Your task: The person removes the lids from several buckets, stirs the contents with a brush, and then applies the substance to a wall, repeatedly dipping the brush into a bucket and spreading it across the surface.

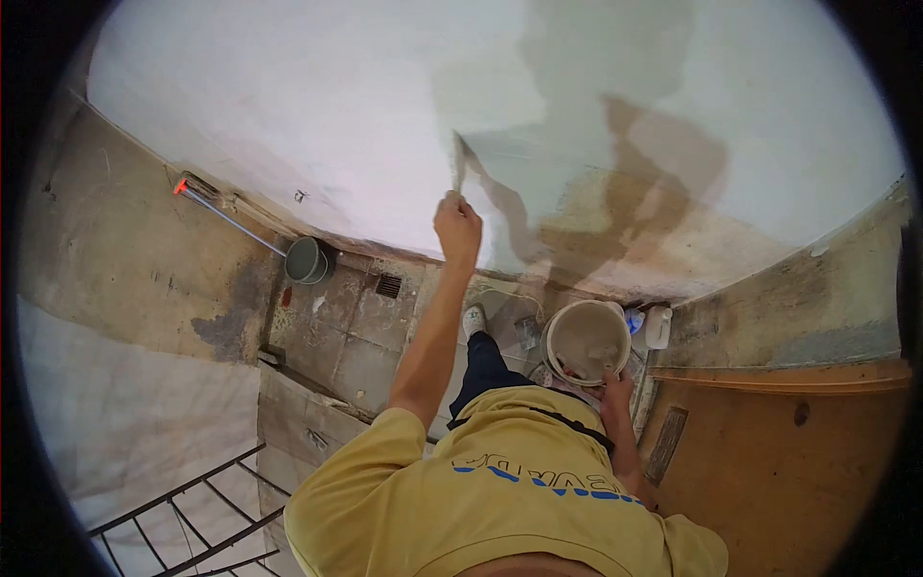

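My left hand point(458, 229) is raised against the white wall point(288, 106), its fingers closed round the handle of a putty knife point(459, 165). The knife's narrow blade points up at the wall surface, beside a shadow. Low on my right side, my right hand point(617, 389) grips the near rim of a round, pale bucket point(552, 348). Whitish material and a few small items show inside the bucket. Above it, a bare brownish patch point(586, 207) remains visible on the wall, partly in shadow.
A dark bucket point(307, 261) stands on the tiled floor point(365, 370) near a long-handled tool with an orange end point(181, 187). A white container point(659, 328) is beyond the pale bucket. Wooden boarding point(769, 452) is at right, a dark metal frame point(216, 490) at lower left.
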Demonstrator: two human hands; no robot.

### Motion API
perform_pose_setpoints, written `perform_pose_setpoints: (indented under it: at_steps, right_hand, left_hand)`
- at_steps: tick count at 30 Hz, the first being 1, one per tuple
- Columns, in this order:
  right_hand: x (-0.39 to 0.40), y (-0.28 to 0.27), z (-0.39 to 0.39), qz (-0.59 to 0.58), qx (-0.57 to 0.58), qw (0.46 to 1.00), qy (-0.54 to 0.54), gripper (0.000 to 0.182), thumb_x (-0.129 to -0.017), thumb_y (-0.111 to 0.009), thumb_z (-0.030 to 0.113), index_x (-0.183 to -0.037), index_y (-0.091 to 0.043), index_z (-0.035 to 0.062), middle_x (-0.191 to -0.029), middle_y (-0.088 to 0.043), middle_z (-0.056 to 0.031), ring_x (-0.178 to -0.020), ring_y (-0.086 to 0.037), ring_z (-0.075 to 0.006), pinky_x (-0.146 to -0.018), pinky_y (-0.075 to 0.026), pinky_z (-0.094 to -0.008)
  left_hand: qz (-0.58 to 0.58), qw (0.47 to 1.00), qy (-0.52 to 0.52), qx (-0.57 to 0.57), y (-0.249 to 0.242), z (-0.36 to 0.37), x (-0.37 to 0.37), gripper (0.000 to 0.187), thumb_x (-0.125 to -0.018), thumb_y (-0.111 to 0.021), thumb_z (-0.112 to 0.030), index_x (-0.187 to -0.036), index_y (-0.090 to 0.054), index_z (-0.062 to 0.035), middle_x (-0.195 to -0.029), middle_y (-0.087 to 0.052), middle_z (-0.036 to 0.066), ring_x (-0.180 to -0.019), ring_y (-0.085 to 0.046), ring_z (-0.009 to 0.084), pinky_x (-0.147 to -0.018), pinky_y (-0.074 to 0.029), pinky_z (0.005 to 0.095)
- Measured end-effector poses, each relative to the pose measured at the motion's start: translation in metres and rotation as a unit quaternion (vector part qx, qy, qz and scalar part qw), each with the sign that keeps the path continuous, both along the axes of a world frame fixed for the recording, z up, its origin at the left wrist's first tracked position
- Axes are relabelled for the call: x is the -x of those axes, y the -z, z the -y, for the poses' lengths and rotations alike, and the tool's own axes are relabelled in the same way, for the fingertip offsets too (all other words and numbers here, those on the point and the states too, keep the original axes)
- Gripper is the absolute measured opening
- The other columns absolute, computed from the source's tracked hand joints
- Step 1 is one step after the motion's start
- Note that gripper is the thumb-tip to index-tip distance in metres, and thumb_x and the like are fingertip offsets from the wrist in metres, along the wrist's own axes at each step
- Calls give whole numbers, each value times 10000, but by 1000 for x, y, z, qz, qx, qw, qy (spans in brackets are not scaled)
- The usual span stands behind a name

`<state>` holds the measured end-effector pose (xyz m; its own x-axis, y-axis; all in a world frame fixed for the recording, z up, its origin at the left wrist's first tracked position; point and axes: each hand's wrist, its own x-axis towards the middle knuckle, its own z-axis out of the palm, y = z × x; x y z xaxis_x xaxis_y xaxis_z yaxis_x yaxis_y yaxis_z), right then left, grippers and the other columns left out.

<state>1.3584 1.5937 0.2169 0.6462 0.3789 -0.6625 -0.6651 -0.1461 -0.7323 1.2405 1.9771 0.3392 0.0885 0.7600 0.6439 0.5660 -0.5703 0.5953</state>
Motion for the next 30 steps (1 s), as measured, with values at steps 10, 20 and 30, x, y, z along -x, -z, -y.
perform_pose_setpoints:
  at_steps: [10,20,30]
  right_hand:
    - [6,-19,3,5,8,1000,15,466,-930,-553,84,-1355,-396,-23,-1214,-557,-236,-852,-690,-345,-609,-651,-414]
    - [1,5,10,-1,-13,999,39,480,-927,-537,73,-1371,-380,-16,-1161,-572,-212,-760,-697,-331,-564,-648,-401]
    - [0,10,-12,-7,-16,1000,-16,458,-925,-533,94,-1349,-388,-4,-1197,-551,-230,-854,-682,-372,-623,-640,-454]
  left_hand:
    - [-38,974,208,82,9,54,-45,169,-835,-565,-19,-999,-567,22,-824,-595,225,-767,-597,425,-650,-487,486]
    - [-81,987,140,2,-11,-43,61,102,-823,-560,29,-914,-599,9,-810,-621,203,-747,-610,405,-641,-488,467]
    - [20,1000,-4,6,-8,-16,18,63,-822,-542,24,-760,-554,18,-744,-578,212,-710,-565,418,-632,-454,457]
